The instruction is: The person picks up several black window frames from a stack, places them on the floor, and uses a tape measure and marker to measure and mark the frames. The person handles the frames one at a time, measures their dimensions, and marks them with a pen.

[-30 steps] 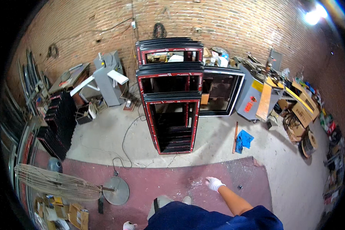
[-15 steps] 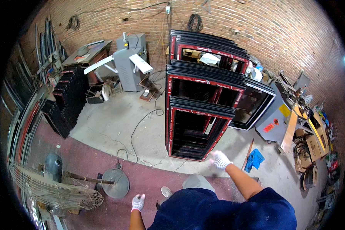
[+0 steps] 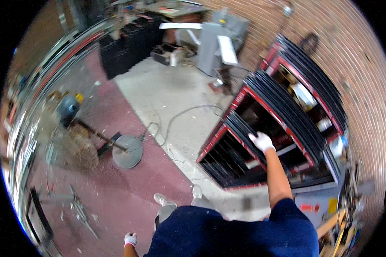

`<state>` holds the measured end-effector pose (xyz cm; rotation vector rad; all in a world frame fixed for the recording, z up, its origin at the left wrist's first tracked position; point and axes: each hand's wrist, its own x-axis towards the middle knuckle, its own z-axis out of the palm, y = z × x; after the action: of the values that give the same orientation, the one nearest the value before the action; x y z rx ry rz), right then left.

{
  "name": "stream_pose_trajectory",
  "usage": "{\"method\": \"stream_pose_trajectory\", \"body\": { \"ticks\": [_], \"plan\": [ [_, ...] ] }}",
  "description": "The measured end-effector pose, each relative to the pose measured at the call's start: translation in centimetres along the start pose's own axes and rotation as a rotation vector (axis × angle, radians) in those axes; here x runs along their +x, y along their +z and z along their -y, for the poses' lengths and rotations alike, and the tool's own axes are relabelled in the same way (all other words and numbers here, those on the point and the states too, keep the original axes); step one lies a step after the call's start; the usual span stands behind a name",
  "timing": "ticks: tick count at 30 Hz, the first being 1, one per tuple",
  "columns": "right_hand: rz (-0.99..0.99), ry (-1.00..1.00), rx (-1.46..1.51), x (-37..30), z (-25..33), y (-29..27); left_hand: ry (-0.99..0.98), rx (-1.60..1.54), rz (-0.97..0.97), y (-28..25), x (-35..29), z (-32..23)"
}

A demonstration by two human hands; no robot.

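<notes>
My right hand (image 3: 262, 141), in a white glove, reaches over the top edge of the nearest stack of black window frames (image 3: 241, 127). Its fingers look apart, and motion blur hides whether they touch the frames. Red-and-white film runs along the faces of these frames, which stand upright on the floor. Behind them rises a taller stack of window frames (image 3: 283, 107). Low at my left side hangs my left hand (image 3: 131, 239), gloved too, its fingers curled in with nothing visible in them.
On the left stands a floor fan with a round base (image 3: 128, 151), its cable (image 3: 176, 115) trailing across the floor. A grey machine (image 3: 209, 51) and dark stacked frames (image 3: 131, 45) are at the back. Wood and scrap (image 3: 334, 222) lie at the right.
My view has swung and come closer to the frames. My right hand has moved from beside the front stack to over its top edge. My left hand has stayed low, fingers curled.
</notes>
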<state>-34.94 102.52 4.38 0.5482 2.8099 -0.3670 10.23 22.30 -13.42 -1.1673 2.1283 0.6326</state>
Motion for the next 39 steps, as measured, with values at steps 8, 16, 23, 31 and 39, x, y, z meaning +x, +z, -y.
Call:
{"method": "stream_pose_trajectory", "body": {
  "ticks": [8, 16, 23, 31, 39],
  "plan": [
    [0.546, -0.09, 0.237, -6.3, 5.5, 4.4, 0.03, -0.127, 0.113, 9.5, -17.6, -5.1],
    [0.519, -0.319, 0.269, -19.8, 12.2, 12.4, -0.073, -0.465, -0.045, 13.3, -22.3, 0.8],
    [0.572, -0.76, 0.15, -40.3, 22.6, 5.3, 0.008, -0.711, 0.157, 20.5, -21.7, 14.0],
    [0.852, -0.872, -0.123, -58.3, 31.1, 3.9, -0.178, -1.109, 0.045, 28.0, -16.9, 21.7],
    [1.108, -1.4, -0.272, -72.1, 40.2, 0.7, 0.009, -2.58, 0.33, 15.0, -15.9, 26.0]
  ]
}}
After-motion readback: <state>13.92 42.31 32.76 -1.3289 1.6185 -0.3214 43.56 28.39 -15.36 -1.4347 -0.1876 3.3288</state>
